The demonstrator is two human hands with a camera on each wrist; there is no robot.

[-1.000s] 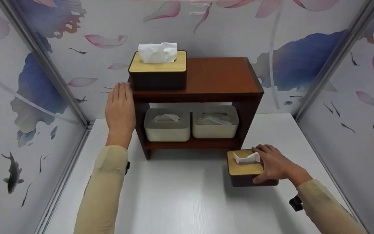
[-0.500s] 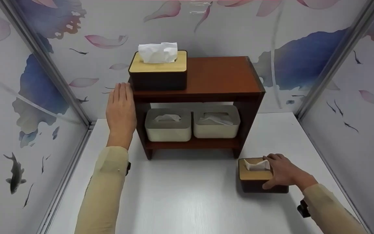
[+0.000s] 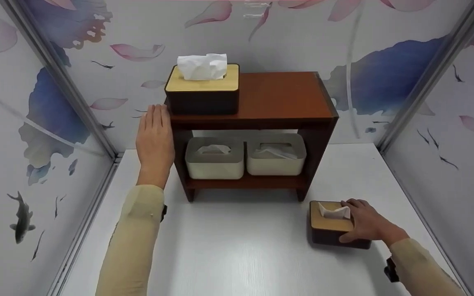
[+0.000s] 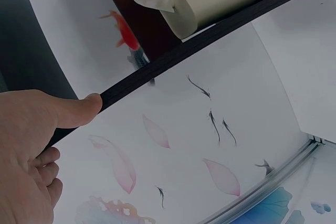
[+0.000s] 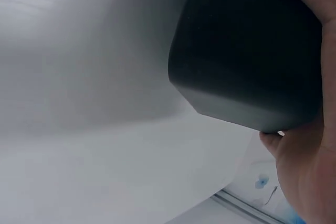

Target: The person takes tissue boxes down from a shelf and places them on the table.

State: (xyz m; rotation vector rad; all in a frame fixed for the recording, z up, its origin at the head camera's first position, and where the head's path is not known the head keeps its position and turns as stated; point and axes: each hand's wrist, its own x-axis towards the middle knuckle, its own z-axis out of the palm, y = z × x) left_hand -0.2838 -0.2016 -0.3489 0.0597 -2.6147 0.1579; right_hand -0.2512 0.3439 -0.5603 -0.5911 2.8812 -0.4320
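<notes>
In the head view my right hand [image 3: 369,223] grips a dark tissue box [image 3: 326,235] with a wooden lid and a white tissue showing, low at the right. The thumb lies on its front and the fingers reach over the far side; the right wrist view shows the box's dark wall [image 5: 244,45] inside the grip. My left hand [image 3: 154,142] holds the left side of a small red-brown shelf [image 3: 284,96]. In the left wrist view the thumb [image 4: 81,112] presses against the panel's dark edge [image 4: 173,59], with other fingers on its outer side.
A second dark tissue box [image 3: 202,102] with a wooden lid stands on the shelf's top left. Two pale tissue boxes, a left one [image 3: 215,169] and a right one [image 3: 276,166], sit side by side in the lower compartment. Printed panels wall in the white table [image 3: 237,250].
My right hand has moved the dark tissue box right and toward the front of the table, by less in the last half second. The left hand stays at the shelf's side.
</notes>
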